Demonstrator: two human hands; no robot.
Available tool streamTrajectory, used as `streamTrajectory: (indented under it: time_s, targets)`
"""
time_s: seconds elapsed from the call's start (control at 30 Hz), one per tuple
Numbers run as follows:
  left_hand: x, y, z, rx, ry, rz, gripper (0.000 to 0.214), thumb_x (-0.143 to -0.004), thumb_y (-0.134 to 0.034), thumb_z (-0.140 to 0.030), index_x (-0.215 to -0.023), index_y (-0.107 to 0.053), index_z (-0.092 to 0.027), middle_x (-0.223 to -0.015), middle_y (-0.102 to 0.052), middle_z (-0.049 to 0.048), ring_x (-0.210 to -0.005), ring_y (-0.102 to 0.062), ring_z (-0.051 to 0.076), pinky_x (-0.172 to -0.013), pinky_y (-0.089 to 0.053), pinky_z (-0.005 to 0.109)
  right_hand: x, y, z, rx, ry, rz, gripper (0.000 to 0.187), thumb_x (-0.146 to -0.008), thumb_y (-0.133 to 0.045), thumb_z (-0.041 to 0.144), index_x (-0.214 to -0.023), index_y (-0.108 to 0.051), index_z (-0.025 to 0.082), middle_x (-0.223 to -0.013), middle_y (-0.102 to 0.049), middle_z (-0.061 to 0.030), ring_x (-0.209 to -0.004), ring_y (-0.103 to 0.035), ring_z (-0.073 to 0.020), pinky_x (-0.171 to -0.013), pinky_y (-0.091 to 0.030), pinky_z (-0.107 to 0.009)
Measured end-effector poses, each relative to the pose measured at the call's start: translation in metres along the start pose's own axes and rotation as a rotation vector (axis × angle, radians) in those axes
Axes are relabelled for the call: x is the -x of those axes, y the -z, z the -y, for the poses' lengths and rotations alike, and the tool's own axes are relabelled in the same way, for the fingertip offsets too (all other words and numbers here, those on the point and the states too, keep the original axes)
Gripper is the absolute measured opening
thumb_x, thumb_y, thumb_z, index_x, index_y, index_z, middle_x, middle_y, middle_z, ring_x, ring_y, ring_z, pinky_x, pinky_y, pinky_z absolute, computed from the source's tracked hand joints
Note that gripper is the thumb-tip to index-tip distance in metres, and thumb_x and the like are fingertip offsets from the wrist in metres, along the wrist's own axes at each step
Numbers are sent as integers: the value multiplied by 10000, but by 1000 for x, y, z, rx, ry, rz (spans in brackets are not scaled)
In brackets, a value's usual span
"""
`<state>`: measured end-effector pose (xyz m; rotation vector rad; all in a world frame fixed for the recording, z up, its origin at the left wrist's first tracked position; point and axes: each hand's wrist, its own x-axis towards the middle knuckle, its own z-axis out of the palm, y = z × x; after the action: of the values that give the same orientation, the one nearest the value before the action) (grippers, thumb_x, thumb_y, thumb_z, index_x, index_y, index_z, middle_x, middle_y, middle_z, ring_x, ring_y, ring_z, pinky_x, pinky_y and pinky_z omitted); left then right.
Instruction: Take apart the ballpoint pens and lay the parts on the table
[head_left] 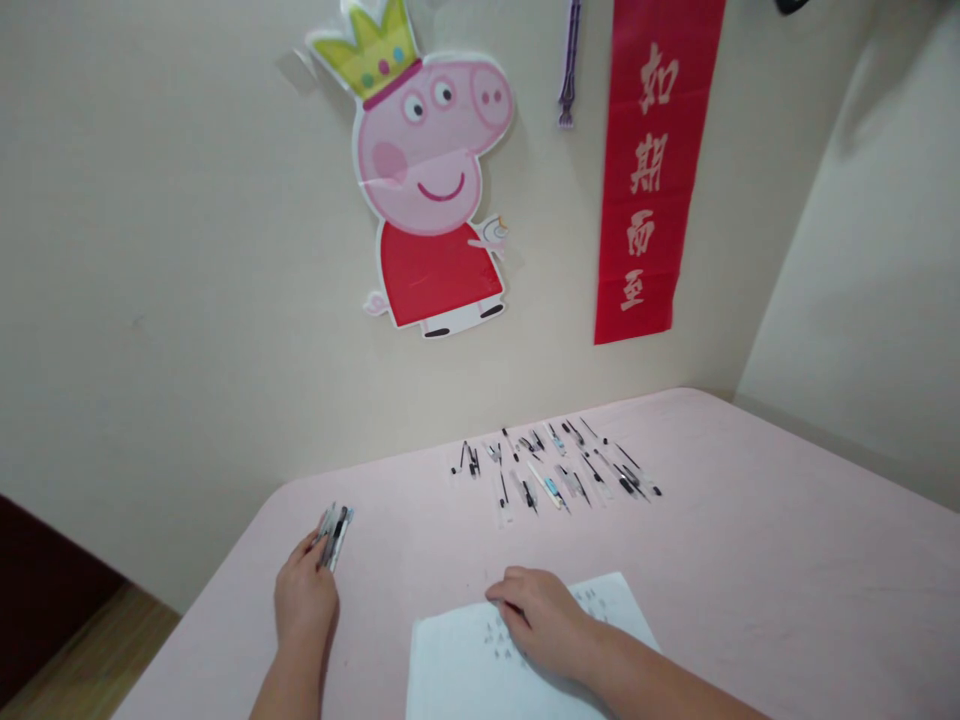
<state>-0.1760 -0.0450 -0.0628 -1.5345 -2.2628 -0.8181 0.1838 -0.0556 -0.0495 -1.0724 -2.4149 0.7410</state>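
At the left side of the pink-covered table (405, 540), my left hand (304, 590) is closed around a bunch of pens (336, 535), which lie side by side and point away from me. My right hand (541, 615) rests over the top edge of a white sheet of paper (457, 665). Its fingers are bent and pressed together, and whatever they may hold is hidden. Small dark handwritten marks show on the paper on both sides of this hand. Beyond it, several pen parts (555, 487) lie spread in two rough rows: clear barrels, black caps and thin refills.
A pale wall (187, 300) borders the table's far edge. On it hang a pink pig cutout (435, 190) with a crown, a red banner (652, 180) with characters, and a purple strap (570, 65). Wooden floor (97, 660) shows past the table's left edge.
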Motion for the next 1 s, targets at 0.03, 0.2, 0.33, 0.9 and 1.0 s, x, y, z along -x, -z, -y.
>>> streamTrajectory:
  time_s: [0.03,0.2,0.33,0.9,1.0]
  targets:
    - [1,2,-8,82,30,-18,387,-749,-384,-39,-965,-696,-112,-1185,-633,129,-1142,-565,255,-1039,-410,419,0,0,0,0,2,0,319,-845,-437,161,-1019,-698,215,-896,-668,-44,-841,-600,-170,-758,-400,-238]
    - [20,8,-70,555,69,46,308,-788,-421,-224,-915,-700,-192,-1193,-640,81,-1161,-545,235,-1047,-385,442,0,0,-1,-19,7,-12,314,-838,-446,160,-1002,-708,217,-882,-675,-44,-822,-604,-166,-746,-408,-237]
    - [48,13,-129,982,226,412,240,-654,-610,-346,-806,-712,-190,-1099,-687,92,-1008,-620,256,-881,-490,390,-5,-6,-6,-154,-15,-78,289,-822,-479,178,-979,-720,206,-837,-673,-53,-791,-598,-172,-742,-423,-261]
    - [109,-6,-189,1410,424,769,435,-536,-812,-393,-865,-605,-199,-781,-642,28,-667,-594,139,-588,-411,236,-22,3,-21,-1236,-341,-335,405,-598,-765,513,-753,-659,155,-478,-462,69,-419,-330,-57,-429,-238,-208]
    - [110,-6,-188,1348,377,798,400,-540,-811,-392,-819,-620,-179,-666,-614,4,-580,-542,113,-541,-377,222,-22,3,-21,-1226,-361,-321,395,-594,-767,506,-720,-650,150,-442,-434,77,-410,-318,-56,-425,-214,-209]
